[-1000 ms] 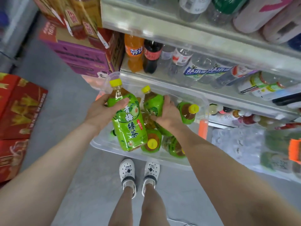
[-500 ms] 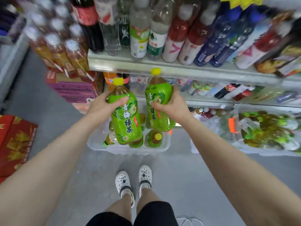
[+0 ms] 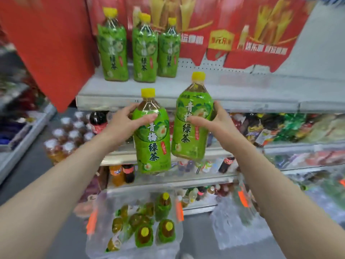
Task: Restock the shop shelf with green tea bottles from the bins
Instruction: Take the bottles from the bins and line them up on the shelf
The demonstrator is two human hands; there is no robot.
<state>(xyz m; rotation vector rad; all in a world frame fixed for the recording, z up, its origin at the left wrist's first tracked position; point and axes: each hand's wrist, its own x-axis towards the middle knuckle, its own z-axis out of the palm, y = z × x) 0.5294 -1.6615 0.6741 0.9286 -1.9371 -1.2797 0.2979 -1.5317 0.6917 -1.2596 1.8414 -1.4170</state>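
Two upright green tea bottles [image 3: 152,144] in left hand [image 3: 122,122] and right hand [image 3: 219,122].

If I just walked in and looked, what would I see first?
Two big green tea bottles with yellow caps, right in the middle: the left hand grips the left bottle and the right hand grips the right bottle, both held in front of the shelf. Three shelf bottles stand at the back of it, beside red cartons. Down on the floor, a clear bin holds more.
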